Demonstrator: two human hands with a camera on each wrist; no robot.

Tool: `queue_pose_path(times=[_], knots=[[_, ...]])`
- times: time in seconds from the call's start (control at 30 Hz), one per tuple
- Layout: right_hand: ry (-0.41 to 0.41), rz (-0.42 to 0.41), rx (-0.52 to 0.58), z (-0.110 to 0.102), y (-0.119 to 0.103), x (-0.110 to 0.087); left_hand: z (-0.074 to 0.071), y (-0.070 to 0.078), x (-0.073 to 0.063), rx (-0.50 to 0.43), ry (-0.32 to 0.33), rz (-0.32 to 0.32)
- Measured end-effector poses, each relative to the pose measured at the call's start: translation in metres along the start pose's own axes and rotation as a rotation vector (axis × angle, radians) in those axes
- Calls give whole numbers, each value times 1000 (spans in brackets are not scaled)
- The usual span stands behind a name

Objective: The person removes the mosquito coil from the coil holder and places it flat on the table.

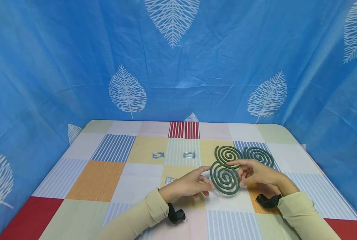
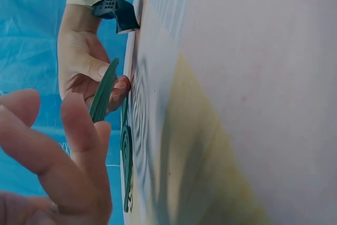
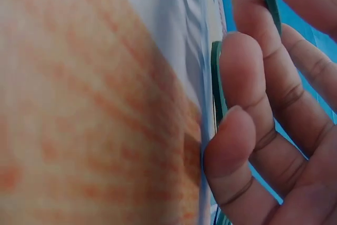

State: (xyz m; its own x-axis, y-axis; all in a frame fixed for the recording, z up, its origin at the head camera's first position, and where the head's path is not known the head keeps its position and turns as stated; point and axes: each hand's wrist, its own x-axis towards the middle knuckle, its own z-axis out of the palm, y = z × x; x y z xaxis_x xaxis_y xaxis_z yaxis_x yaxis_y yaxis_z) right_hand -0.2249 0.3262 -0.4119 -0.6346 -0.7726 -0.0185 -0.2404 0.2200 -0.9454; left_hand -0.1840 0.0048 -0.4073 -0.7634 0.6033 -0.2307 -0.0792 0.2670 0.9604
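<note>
A green spiral mosquito coil [image 1: 225, 178] is between the two hands, raised above the table and casting a shadow in the left wrist view. My right hand [image 1: 258, 173] pinches its right side, the thumb and a fingertip on either face of the coil's edge [image 3: 269, 3] in the right wrist view. At the coil's left rim is my left hand [image 1: 192, 183], fingers loosely spread, index fingertip right by the edge. Behind lie two more coils, one [image 1: 220, 154] partly covered by the raised coil and another [image 1: 264, 154] to its right.
Small metal stands lie left of the coils: one [image 1: 158, 155] at the left, another [image 1: 189, 155] near the middle and a third [image 1: 170, 180] partly behind my left hand. A patchwork-patterned cloth [image 1: 97, 180] covers the table. Blue leaf-print curtains [image 1: 196, 83] enclose its back and sides.
</note>
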Motion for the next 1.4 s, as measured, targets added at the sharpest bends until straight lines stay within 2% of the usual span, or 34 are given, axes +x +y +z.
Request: queue_pose_path(times=[0.2,0.37,0.63,1.0,1.23,1.4], knots=[[-13,-23,-47,-3,3,-3,3,-1,5,-38,-35,-11],[-20,-46,-85,-6,4,-6,5,0,8,-34,-58,-28],[-18,-8,-156,-9,6,-12,10,1,13,-17,-112,-52],[-18,53,-131,-10,3,-15,12,-3,18,-8,-139,-64],[-17,43,-119,-13,6,-16,12,-4,21,13,-160,-60],[6,39,-92,-16,9,-19,11,-2,19,26,-138,-54]])
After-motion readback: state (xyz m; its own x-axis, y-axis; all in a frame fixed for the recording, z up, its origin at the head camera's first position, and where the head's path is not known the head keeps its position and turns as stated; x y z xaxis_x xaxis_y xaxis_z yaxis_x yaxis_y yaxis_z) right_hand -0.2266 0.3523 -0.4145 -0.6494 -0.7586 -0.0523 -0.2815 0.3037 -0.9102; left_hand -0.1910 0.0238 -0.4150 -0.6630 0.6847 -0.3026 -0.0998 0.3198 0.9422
